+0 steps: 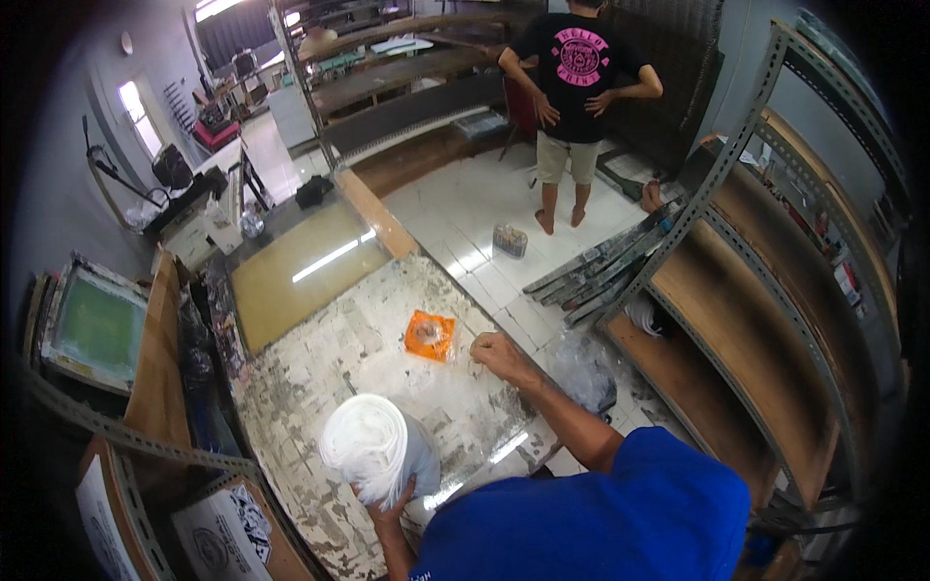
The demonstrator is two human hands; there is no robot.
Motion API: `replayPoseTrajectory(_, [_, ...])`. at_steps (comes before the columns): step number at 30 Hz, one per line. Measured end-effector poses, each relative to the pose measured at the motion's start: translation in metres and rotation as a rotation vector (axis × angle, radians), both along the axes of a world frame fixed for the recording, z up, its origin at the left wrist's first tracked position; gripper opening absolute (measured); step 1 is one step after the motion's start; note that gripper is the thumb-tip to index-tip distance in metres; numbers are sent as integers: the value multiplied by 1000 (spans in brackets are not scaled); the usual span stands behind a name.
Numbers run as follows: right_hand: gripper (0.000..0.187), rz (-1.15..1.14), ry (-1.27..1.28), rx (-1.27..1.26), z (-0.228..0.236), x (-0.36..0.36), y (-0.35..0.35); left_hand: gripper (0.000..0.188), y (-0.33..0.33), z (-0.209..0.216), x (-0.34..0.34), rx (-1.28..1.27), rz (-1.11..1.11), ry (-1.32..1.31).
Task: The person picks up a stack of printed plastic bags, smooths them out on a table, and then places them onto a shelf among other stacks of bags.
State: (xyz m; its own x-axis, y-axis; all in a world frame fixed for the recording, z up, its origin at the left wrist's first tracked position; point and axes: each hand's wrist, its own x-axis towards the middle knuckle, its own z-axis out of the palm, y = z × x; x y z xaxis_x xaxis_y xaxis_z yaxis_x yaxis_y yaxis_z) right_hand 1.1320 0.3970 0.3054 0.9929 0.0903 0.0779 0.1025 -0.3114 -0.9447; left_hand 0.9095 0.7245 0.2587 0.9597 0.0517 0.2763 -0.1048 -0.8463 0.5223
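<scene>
A thick bundle of white cloth (363, 436), coiled at its top and grey-white along its side, stands at the near side of the worn table. My left hand (392, 496) grips its lower near edge; some of the fingers are hidden against it. Farther off on the tabletop lies a flat orange packet (427, 336) with a clear, shiny patch in its middle. Just to the right of that packet is my right hand (498, 354), its fingers curled together. A clear film edge shows beside the fingertips, but what they hold, if anything, cannot be made out.
The paint-flaked table (310, 387) has a yellowish glossy panel (300, 266) at its far end. Shelving (736, 290) rises on the right, framed screens (97, 324) lean on the left. Clear plastic bags (581, 368) lie beside the table. A person (579, 87) stands beyond, back turned.
</scene>
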Motion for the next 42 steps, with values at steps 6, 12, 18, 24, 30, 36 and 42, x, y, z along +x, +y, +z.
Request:
replayPoseTrajectory(6, [19, 310, 375, -261, -27, -39, -32, 54, 1, -9, 16, -104, -38, -26])
replayPoseTrajectory(12, [25, 347, 231, -419, -11, -51, -45, 51, 7, 2, 1, 7, -155, -208])
replayPoseTrajectory(18, [28, 336, 226, -495, 5, -56, -56, 59, 9, 4, 2, -15, -194, -171])
replayPoseTrajectory(24, [28, 274, 179, -518, 7, -54, -55, 61, 12, -2, -10, -80, -106, -19])
replayPoseTrajectory(30, [28, 204, -16, -494, -1, -51, -48, 62, 13, -5, -14, -110, -56, 79])
replayPoseTrajectory(36, [23, 371, -166, -299, 14, -21, -5, 64, 17, -14, 8, -153, 37, 284])
replayPoseTrajectory(42, [25, 624, -266, -274, 72, 38, 86, 80, 30, 5, 12, -487, -10, 259])
